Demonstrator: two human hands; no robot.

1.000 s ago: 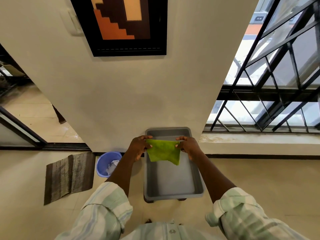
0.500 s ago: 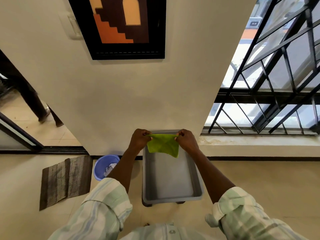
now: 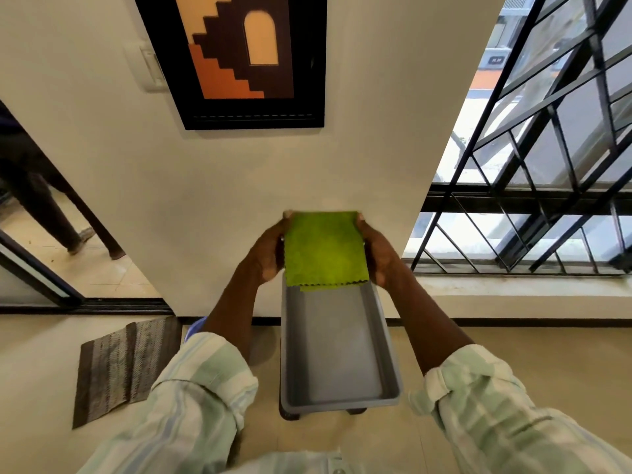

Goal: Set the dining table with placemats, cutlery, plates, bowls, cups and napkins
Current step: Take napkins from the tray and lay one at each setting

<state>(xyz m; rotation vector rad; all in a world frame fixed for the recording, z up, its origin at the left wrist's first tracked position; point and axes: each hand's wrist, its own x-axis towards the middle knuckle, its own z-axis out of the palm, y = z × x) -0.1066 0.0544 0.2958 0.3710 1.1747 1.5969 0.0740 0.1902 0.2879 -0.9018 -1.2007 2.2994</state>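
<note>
A folded green napkin is held upright above a grey plastic tub, pinched at its edges by left hand and right hand.

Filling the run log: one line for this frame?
left hand: holds green cloth napkin | right hand: holds napkin | grey plastic tray: below

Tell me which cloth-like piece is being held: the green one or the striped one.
The green napkin, gripped at its sides by the left hand and right hand; the striped mat lies untouched on the floor.
</note>
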